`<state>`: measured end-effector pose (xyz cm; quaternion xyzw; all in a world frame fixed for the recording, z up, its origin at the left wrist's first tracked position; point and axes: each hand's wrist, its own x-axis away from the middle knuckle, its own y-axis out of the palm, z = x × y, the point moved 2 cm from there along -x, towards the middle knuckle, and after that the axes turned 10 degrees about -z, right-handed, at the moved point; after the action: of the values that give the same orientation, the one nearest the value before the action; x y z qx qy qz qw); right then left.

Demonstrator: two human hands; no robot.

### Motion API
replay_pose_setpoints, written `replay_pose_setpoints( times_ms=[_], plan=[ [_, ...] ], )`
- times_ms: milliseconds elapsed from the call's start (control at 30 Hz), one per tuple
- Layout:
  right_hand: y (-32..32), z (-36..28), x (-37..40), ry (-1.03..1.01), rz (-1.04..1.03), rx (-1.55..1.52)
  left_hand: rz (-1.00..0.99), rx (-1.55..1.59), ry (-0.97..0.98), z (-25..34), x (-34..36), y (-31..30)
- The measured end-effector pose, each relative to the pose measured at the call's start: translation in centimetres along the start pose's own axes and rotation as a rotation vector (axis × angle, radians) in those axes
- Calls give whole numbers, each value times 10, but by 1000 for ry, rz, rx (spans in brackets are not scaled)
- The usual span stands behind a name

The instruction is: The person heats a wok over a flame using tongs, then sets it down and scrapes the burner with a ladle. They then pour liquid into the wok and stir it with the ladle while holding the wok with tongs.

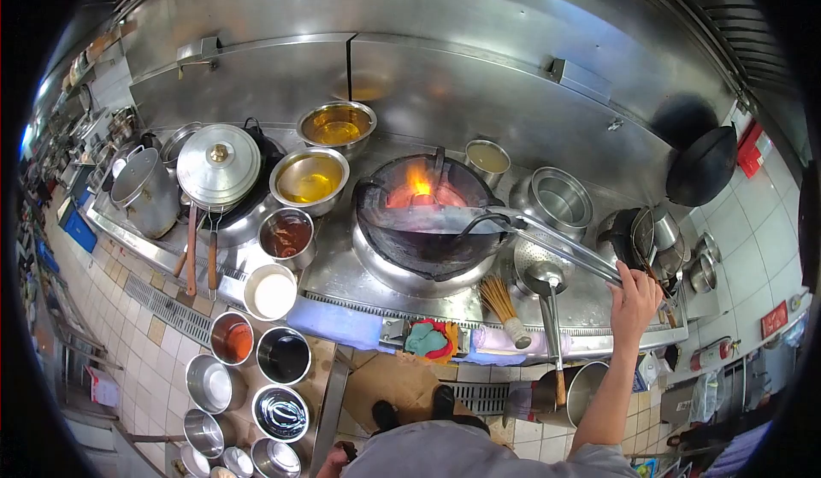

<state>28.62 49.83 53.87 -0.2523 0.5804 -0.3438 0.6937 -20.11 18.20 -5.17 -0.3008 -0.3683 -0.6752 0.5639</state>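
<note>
My right hand [634,300] is closed round the end of long metal tongs [564,245] at the right of the stove. The tongs reach left to the rim of a black wok [462,220], which sits tilted over the burner. Orange flame [419,180] shows behind its near part. Low at the bottom, my left hand [339,456] is partly visible beside my body, with its fingers curled near something dark that I cannot make out. A bamboo brush [503,307] and a ladle [547,294] lie on the steel counter between the wok and my right hand.
Two bowls of yellow oil [310,179] and a lidded pot [219,166] stand left of the wok. Several sauce containers [284,356] are at the lower left. A steel pot [560,197] stands behind the tongs. Another black wok [703,170] hangs at the right wall.
</note>
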Motion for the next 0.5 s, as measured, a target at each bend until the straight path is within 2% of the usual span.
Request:
replay_pose_setpoints(
  times_ms=[100, 367, 500],
  plan=[
    [1, -1, -3, 27, 0, -26, 64, 90, -48, 17, 17, 1],
    [2, 0, -14, -14, 41, -38, 75, -283, -75, 117, 71, 12],
    [6, 0, -15, -6, 49, -61, 116, -212, -32, 109, 66, 9]
  ],
)
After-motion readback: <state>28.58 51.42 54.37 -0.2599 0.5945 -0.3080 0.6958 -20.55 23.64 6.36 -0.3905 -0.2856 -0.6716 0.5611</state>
